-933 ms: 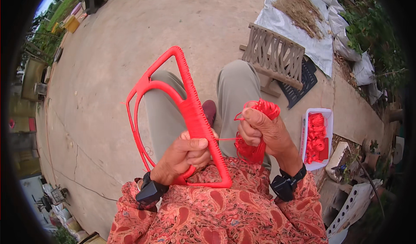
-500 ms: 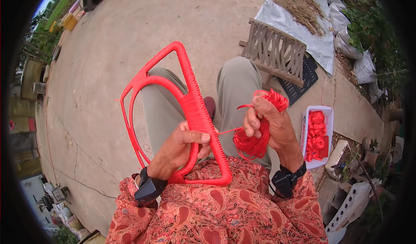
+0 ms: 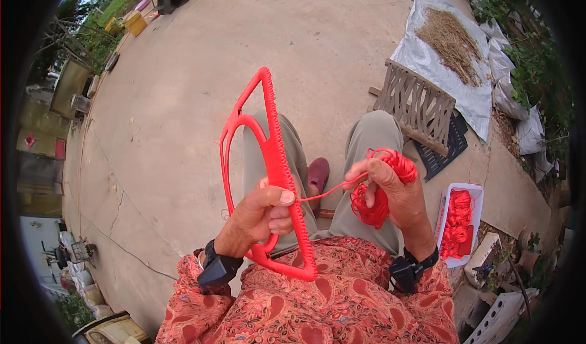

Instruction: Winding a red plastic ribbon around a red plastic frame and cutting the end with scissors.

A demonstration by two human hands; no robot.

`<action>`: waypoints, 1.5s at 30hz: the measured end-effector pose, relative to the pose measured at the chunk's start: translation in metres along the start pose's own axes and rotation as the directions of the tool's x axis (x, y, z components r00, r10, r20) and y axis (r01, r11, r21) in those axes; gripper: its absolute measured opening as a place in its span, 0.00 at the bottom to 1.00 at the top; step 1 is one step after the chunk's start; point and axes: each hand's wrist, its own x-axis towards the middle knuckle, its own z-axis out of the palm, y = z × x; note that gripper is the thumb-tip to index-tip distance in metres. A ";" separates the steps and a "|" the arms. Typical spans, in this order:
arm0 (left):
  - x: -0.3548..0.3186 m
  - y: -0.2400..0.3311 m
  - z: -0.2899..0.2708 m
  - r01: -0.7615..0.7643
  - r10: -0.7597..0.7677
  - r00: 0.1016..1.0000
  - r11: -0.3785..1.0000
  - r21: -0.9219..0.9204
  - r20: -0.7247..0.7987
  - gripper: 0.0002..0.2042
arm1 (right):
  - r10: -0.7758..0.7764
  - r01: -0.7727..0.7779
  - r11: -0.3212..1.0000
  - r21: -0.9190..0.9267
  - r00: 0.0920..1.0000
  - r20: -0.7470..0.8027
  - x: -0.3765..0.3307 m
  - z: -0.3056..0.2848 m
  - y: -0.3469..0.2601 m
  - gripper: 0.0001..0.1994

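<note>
A: First entry: the frame (image 3: 278, 167)?
B: Red throughout, glossy, long side straight and closely wound, its edge ribbed; a curved bar is set within. Tilted, seen nearly edge-on, over the left leg (image 3: 294, 145).
A: Left hand (image 3: 262, 213)?
B: Gripping the frame's long side — thumb on the near face, just beside the strand (image 3: 331, 192).
A: Right hand (image 3: 398, 196)?
B: Closed on a bundle (image 3: 374, 213) — red, loosely looped, bulging above and below the fist. The strand, slightly slack, spans both hands.
A: Nearby?
B: White tub (image 3: 453, 262), red skeins (image 3: 456, 222) inside.
</note>
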 end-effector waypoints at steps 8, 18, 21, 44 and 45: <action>-0.030 0.016 -0.007 -0.047 0.087 0.966 0.985 -0.167 0.243 0.11 | 0.050 -0.039 0.967 -0.254 0.998 0.037 0.003 0.040 -0.026 0.12; -0.053 0.027 0.001 -0.271 0.248 0.932 0.961 0.053 0.265 0.14 | -0.140 0.361 0.902 -0.235 0.762 0.632 -0.004 0.105 -0.025 0.11; -0.053 0.025 -0.001 -0.299 0.264 0.926 0.949 0.096 0.270 0.14 | -0.245 0.419 0.893 -0.166 0.761 0.602 -0.005 0.112 -0.017 0.13; -0.050 0.023 -0.006 -0.281 0.287 0.864 0.957 -0.077 0.414 0.14 | -0.220 0.350 0.916 -0.197 0.848 0.482 0.004 0.104 -0.021 0.07; -0.050 0.023 -0.005 -0.276 0.283 0.864 0.958 -0.078 0.416 0.14 | -0.221 0.350 0.915 -0.200 0.850 0.478 0.004 0.102 -0.022 0.07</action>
